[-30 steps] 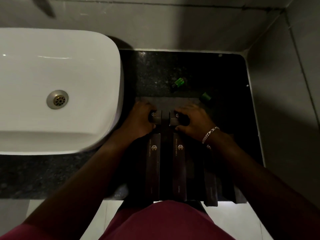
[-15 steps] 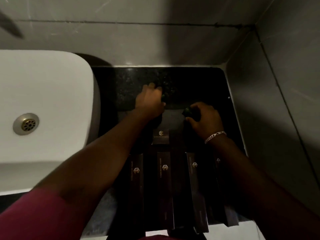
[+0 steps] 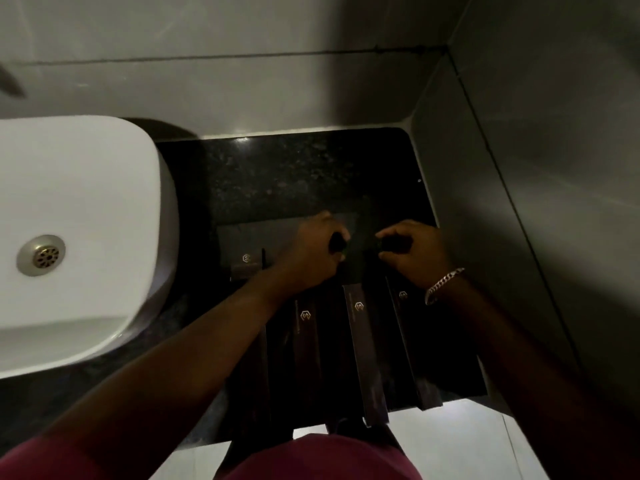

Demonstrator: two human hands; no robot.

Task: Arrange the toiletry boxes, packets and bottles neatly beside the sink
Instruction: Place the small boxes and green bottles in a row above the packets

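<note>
Several long dark toiletry boxes (image 3: 365, 344) with gold logos lie side by side on the black counter (image 3: 284, 174), running toward me. A flat dark packet (image 3: 249, 244) lies across their far ends, beside the white sink (image 3: 86, 209). My left hand (image 3: 311, 251) is closed around a small dark bottle (image 3: 337, 242) above the boxes' far ends. My right hand (image 3: 415, 251), with a silver bracelet at the wrist, is closed on another small dark bottle (image 3: 389, 245). Both bottles are mostly hidden by fingers.
Grey tiled walls (image 3: 519, 202) close the counter at the back and right. The sink's drain (image 3: 41, 256) is at the left. The boxes' near ends overhang the counter's front edge above a pale floor (image 3: 450, 445).
My left hand has drawn back from the far counter toward the right hand, holding a small bottle. The two green-capped bottles seen a second ago no longer stand on the counter. The view shifted.
</note>
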